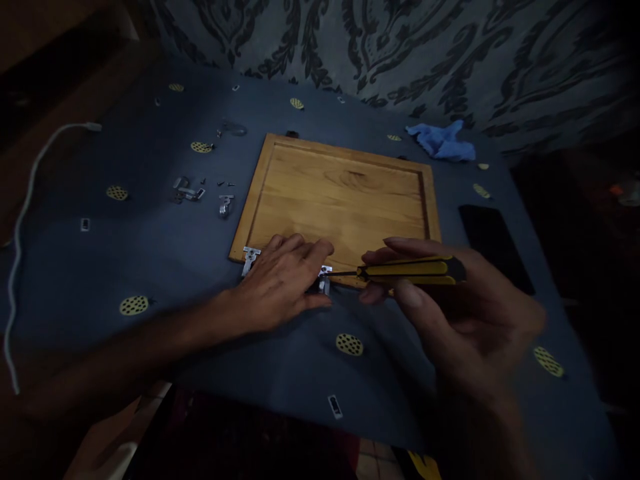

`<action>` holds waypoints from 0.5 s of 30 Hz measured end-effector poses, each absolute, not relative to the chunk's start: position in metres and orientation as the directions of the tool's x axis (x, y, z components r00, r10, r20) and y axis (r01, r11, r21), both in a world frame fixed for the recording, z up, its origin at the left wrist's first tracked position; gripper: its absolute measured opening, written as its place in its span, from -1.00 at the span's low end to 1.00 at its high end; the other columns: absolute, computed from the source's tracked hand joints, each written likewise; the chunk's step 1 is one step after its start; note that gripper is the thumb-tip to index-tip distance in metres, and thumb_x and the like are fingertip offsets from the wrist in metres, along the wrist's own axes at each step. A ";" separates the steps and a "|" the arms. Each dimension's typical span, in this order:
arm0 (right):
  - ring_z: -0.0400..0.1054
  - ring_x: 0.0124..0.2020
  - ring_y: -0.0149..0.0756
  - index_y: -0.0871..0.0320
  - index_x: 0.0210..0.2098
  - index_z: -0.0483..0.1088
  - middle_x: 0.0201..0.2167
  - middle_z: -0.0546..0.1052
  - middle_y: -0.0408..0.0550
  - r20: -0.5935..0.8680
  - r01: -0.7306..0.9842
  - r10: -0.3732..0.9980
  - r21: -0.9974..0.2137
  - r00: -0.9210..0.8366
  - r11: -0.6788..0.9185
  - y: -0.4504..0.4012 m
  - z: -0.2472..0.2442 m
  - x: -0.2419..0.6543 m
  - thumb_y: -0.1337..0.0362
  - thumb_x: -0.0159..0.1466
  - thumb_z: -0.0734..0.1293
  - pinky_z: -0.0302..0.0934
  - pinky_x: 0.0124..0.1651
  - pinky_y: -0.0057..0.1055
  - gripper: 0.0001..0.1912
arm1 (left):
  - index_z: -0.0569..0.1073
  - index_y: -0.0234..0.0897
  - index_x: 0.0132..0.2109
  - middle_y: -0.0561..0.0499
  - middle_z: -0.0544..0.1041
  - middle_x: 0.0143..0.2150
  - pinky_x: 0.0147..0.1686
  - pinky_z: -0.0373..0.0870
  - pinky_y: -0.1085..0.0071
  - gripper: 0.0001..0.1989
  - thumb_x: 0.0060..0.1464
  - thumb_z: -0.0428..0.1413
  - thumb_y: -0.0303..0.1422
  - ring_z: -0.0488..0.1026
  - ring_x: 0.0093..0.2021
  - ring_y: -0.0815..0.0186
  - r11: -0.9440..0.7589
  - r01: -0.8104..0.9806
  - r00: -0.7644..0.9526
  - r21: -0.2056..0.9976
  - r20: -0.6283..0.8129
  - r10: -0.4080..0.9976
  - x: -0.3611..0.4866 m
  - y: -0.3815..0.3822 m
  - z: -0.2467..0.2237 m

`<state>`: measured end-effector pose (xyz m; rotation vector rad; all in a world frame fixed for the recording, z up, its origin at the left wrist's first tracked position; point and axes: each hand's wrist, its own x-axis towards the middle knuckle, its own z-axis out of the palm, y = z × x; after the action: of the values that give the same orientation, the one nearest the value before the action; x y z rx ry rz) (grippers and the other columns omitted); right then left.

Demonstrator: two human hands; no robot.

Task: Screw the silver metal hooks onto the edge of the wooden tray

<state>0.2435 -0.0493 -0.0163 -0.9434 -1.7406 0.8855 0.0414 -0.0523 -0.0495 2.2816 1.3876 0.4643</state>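
2 loose hinges (pixel 187 193) and approx. 3 screws (pixel 221 183) lay unfitted at 9 o'clock of 1 wooden panel (pixel 340 193), mid-tabletop (pixel 150 253). On its near edge: 1st hinge (pixel 250 259) at 8; L hand (pixel 285 283) at 7, open, palm-down; 2nd hinge (pixel 325 285) at 6, tightness unclear. R hand (pixel 465 307) at 4 gripped 1 screwdriver (pixel 410 270), tip by 2nd hinge.

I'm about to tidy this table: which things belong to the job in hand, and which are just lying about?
Belong to the job:
yellow-and-black screwdriver, in the right hand
wooden panel
hinges at its near edge
loose hinges and small screws left of it

Apparently just lying about:
blue cloth
black phone
white cable
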 end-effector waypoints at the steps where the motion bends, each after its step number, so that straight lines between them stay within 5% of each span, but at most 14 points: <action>1: 0.54 -0.47 -0.32 -0.07 0.04 0.56 -0.14 0.66 -0.11 0.378 0.217 0.880 -0.869 -0.286 0.444 -0.049 -0.016 0.245 0.34 0.32 0.44 0.55 -0.33 -0.25 -0.68 | 0.30 -0.26 0.15 -0.09 0.56 -0.02 0.04 0.32 0.13 -0.40 0.11 0.37 -0.16 0.45 0.08 0.00 -0.409 0.750 0.443 0.519 0.063 0.894 0.041 -0.052 -0.050; 5: 0.58 -0.37 -0.21 -0.07 -0.06 0.59 -0.14 0.67 -0.10 0.420 0.268 0.867 -0.832 -0.270 0.486 -0.050 -0.013 0.245 0.35 0.28 0.48 0.53 -0.37 -0.22 -0.73 | 0.30 -0.24 0.13 -0.09 0.56 -0.01 0.04 0.31 0.12 -0.43 0.12 0.36 -0.15 0.45 0.09 -0.01 -0.405 0.745 0.441 0.530 0.065 0.895 0.041 -0.052 -0.051; 9: 0.60 -0.15 -0.03 -0.06 -0.19 0.58 -0.22 0.68 -0.09 0.479 0.251 0.850 -0.815 -0.219 0.523 -0.048 -0.011 0.238 0.36 0.17 0.56 0.57 -0.16 -0.05 -0.75 | 0.29 -0.22 0.14 -0.09 0.56 0.01 0.04 0.31 0.12 -0.43 0.12 0.35 -0.15 0.45 0.08 0.00 -0.409 0.740 0.443 0.534 0.070 0.894 0.041 -0.053 -0.050; 12: 0.61 -0.24 -0.08 -0.06 -0.24 0.57 -0.30 0.67 -0.10 0.475 0.214 0.856 -0.832 -0.203 0.512 -0.048 -0.012 0.237 0.36 0.13 0.59 0.58 -0.21 -0.10 -0.75 | 0.30 -0.23 0.12 -0.10 0.56 0.01 0.03 0.32 0.12 -0.44 0.13 0.35 -0.14 0.44 0.08 -0.01 -0.413 0.742 0.454 0.527 0.057 0.889 0.041 -0.052 -0.048; 15: 0.60 -0.28 -0.13 -0.07 -0.09 0.59 -0.23 0.66 -0.09 0.458 0.170 0.862 -0.852 -0.219 0.496 -0.048 -0.016 0.242 0.34 0.20 0.54 0.56 -0.29 -0.16 -0.70 | 0.32 -0.26 0.10 -0.12 0.56 0.00 0.03 0.33 0.12 -0.47 0.14 0.34 -0.14 0.44 0.08 -0.01 -0.400 0.755 0.455 0.520 0.024 0.890 0.041 -0.052 -0.047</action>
<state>0.2417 -0.0479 -0.0156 -0.8867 -1.6935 0.8257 0.0411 -0.0519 -0.0467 2.2710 1.3790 0.4155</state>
